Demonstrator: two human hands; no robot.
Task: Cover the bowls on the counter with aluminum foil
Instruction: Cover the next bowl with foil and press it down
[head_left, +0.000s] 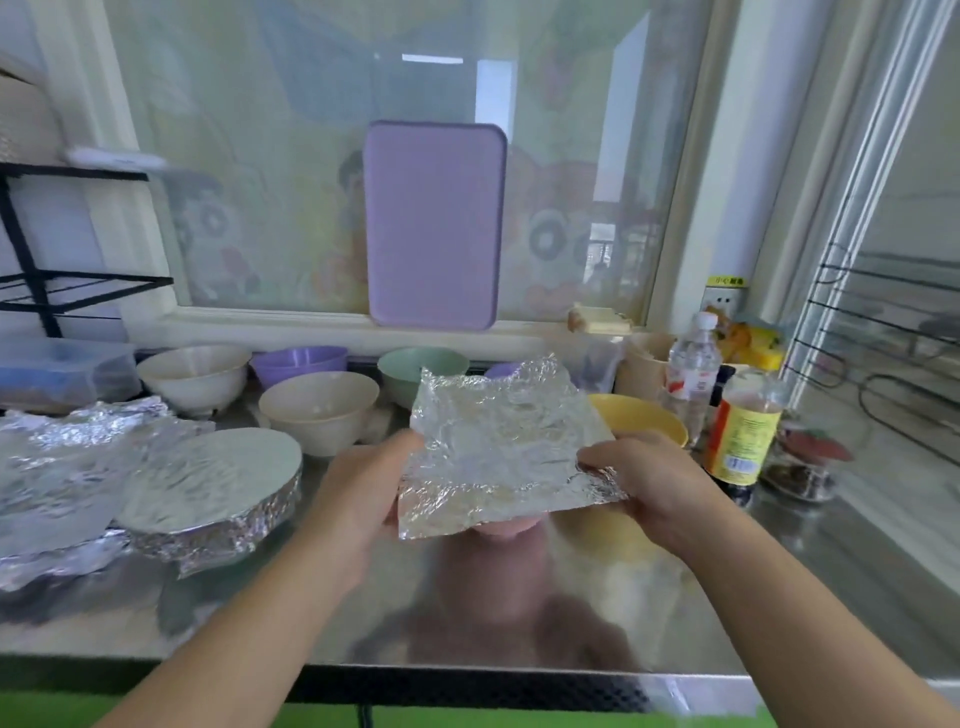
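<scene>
- The left hand (371, 486) grips the left edge of a crumpled aluminum foil sheet (501, 441), thumb on top and fingers curled underneath.
- The right hand (641, 480) pinches the right edge of the same sheet, fingers curled round the foil.
- The sheet is held above the steel table (519, 613), near the centre, tilted so its far edge stands higher.
- A yellow bowl (641, 418) sits just behind the sheet's right side, uncovered and partly hidden by the foil.
- A foil-covered bowl (218, 488) stands on the table to the left, with loose foil (57, 467) heaped beside it at the far left.
- Uncovered bowls stand at the far side: two beige bowls (319, 410), a purple bowl (300, 361) and a green bowl (410, 371).
- At the right stand a water bottle (691, 376) and a sauce bottle (740, 434).
- A purple tray (435, 223) leans upright against the window.
</scene>
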